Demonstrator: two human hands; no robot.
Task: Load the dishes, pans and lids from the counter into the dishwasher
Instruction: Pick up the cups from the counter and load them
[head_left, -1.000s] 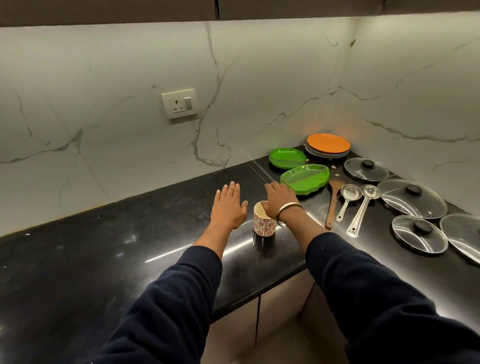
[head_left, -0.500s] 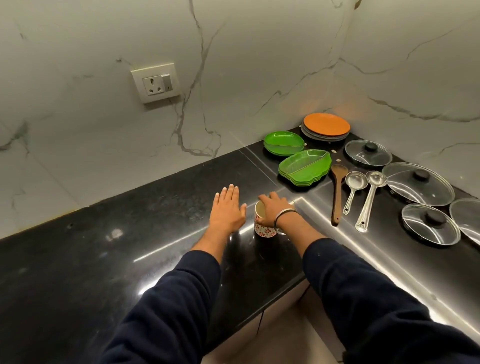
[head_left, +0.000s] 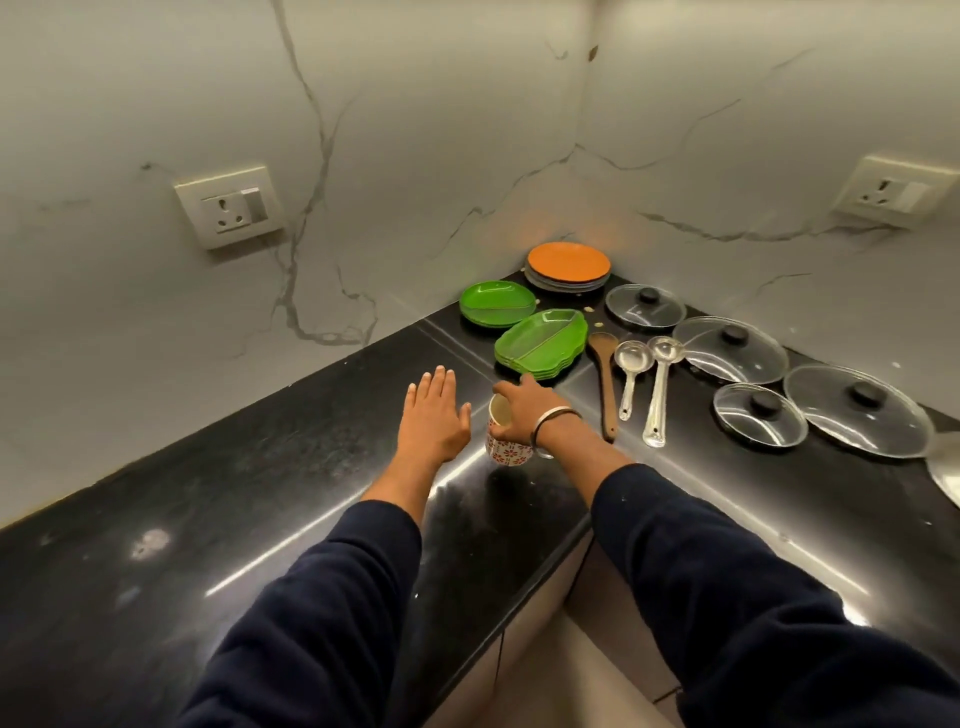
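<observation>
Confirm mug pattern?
White mug with red flower motifs, gripped by the right hand; head view.

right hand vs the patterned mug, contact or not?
Touching. The head view shows the right hand over the rim of the white mug with red flower pattern, fingers curled down round its side on the black counter.

A black counter (head_left: 291, 483) fills the corner. On it lie 4 glass lids (head_left: 730, 349), green plates (head_left: 540, 344), 2 ladles (head_left: 631, 364) and a mug (head_left: 506, 441).

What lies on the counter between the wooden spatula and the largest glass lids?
In the head view, two steel ladles lie side by side between the wooden spatula and the glass lids.
</observation>
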